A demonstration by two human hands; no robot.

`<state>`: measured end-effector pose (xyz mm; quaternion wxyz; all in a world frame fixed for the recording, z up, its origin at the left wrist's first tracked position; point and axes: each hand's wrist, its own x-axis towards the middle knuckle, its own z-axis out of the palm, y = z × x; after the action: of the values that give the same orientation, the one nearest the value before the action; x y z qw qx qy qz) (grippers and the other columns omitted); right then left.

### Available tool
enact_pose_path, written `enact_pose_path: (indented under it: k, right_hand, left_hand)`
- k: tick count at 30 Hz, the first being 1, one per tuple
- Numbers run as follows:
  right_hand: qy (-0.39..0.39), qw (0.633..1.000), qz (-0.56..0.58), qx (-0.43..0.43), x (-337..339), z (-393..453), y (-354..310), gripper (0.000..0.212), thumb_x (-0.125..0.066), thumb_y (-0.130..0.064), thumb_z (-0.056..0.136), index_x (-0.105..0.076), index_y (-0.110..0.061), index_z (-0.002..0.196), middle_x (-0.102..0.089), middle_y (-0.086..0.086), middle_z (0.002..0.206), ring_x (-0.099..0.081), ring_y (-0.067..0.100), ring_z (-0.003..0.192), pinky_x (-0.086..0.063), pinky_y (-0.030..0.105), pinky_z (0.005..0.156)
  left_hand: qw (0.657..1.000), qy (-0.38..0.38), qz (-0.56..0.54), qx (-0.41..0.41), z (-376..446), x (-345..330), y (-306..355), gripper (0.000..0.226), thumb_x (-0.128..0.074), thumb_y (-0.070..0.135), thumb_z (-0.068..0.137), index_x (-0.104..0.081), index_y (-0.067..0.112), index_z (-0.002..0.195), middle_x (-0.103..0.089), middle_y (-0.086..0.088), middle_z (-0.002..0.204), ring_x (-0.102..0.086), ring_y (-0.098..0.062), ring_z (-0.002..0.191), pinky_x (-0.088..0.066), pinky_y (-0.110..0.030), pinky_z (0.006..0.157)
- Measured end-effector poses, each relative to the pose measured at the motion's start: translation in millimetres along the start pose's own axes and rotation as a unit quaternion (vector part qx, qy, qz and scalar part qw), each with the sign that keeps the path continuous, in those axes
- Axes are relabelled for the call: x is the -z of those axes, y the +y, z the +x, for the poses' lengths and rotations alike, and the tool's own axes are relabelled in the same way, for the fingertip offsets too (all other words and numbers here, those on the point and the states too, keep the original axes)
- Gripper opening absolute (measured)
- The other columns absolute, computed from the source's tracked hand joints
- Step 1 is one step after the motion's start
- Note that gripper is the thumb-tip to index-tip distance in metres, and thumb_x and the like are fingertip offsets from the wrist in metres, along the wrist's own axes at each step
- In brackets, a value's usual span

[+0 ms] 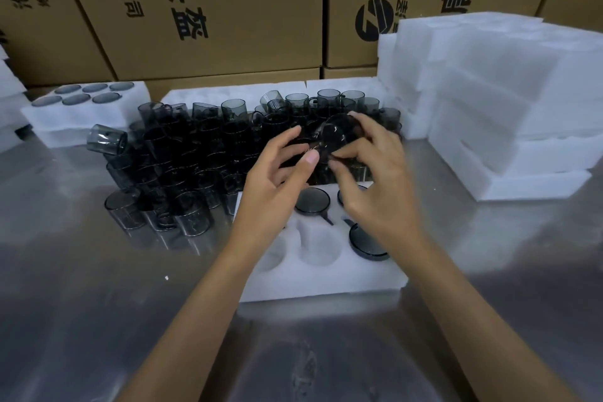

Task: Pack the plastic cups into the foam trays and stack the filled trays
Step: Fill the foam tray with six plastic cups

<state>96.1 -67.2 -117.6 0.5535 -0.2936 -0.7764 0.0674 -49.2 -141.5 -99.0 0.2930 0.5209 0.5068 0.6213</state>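
Smoky grey cups, white foam, brown cartons

The cups (182, 153) are translucent dark grey; foam trays (321, 281) and the stack at right of frame (509, 101) are plain white. The table (81, 287) is mottled silver-grey. Cardboard boxes (228, 10) across the top are tan with black print.

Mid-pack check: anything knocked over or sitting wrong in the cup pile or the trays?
One cup at the pile's left edge lies on its side atop the others, and another at the back is tilted. The foam tray in front sits flat, partly filled.
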Motion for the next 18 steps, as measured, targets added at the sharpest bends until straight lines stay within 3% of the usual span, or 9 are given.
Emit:
enact_pose_path:
  k: [2, 4, 7, 9, 12, 15, 18]
  right_hand:
    - [0.003, 1.0, -0.012, 0.029, -2, -2, -7, 0.013, -0.074, -0.015, 0.085, -0.065, -0.01, 0.093, -0.055, 0.007, 0.135, -0.051, 0.023, 0.122, -0.04, 0.023, 0.101]
    - [0.0, 0.999, -0.01, 0.036, -2, -4, -10, 0.031, -0.079, -0.018, 0.082, -0.059, -0.011, 0.105, -0.054, 0.001, 0.125, -0.052, 0.018, 0.114, -0.044, 0.022, 0.094]
    - [-0.033, 0.999, 0.038, -0.021, 1, -3, -12, 0.064, -0.084, -0.026, 0.076, -0.049, -0.02, 0.129, -0.047, -0.011, 0.115, -0.05, 0.001, 0.1, -0.042, 0.013, 0.085]
    - [-0.075, 0.993, 0.07, -0.055, 5, -2, -14, 0.071, -0.085, -0.033, 0.073, -0.05, -0.027, 0.135, -0.046, -0.012, 0.108, -0.054, 0.005, 0.087, -0.042, 0.009, 0.076]
    - [-0.138, 0.978, 0.122, -0.102, 12, 2, -15, 0.066, -0.083, -0.048, 0.068, -0.056, -0.035, 0.127, -0.053, -0.001, 0.097, -0.054, 0.011, 0.07, -0.045, 0.018, 0.063]
    - [-0.22, 0.942, 0.192, -0.164, 21, 7, -11, 0.053, -0.085, -0.053, 0.063, -0.058, -0.035, 0.104, -0.056, 0.015, 0.08, -0.049, 0.027, 0.066, -0.043, 0.045, 0.06]
    - [-0.332, 0.899, 0.213, -0.19, 30, 6, -1, 0.056, -0.087, -0.055, 0.058, -0.053, -0.029, 0.094, -0.049, -0.002, 0.065, -0.042, 0.014, 0.061, -0.037, 0.039, 0.057]
  left_hand:
    - [1.0, 0.012, -0.02, 0.0, 0, 0, 2, 0.036, -0.064, 0.024, 0.095, -0.059, 0.026, 0.131, -0.069, 0.007, 0.118, -0.069, -0.009, 0.105, -0.057, -0.03, 0.09]
    - [0.999, 0.029, -0.032, 0.015, 0, 1, 3, 0.034, -0.065, 0.022, 0.095, -0.061, 0.023, 0.128, -0.07, 0.005, 0.115, -0.07, -0.01, 0.102, -0.058, -0.031, 0.089]
    - [0.997, 0.041, -0.052, 0.041, 1, 4, 6, 0.031, -0.066, 0.022, 0.094, -0.062, 0.021, 0.124, -0.075, 0.001, 0.103, -0.073, -0.016, 0.094, -0.058, -0.024, 0.079]
    - [0.997, 0.039, -0.037, 0.057, 2, 8, 9, 0.026, -0.068, 0.025, 0.092, -0.065, 0.019, 0.118, -0.076, -0.001, 0.094, -0.073, -0.019, 0.085, -0.058, -0.023, 0.075]
    - [0.994, 0.019, -0.02, 0.102, 4, 16, 13, 0.021, -0.072, 0.03, 0.088, -0.071, 0.014, 0.102, -0.075, -0.005, 0.08, -0.072, -0.023, 0.071, -0.06, -0.03, 0.069]
    - [0.99, -0.025, 0.011, 0.14, 4, 20, 17, 0.02, -0.074, 0.028, 0.087, -0.073, 0.01, 0.095, -0.074, -0.012, 0.072, -0.072, -0.029, 0.063, -0.059, -0.03, 0.058]
    - [0.98, -0.095, 0.077, 0.154, 2, 21, 19, 0.019, -0.075, 0.027, 0.086, -0.074, 0.009, 0.09, -0.075, -0.013, 0.075, -0.072, -0.031, 0.061, -0.06, -0.032, 0.056]
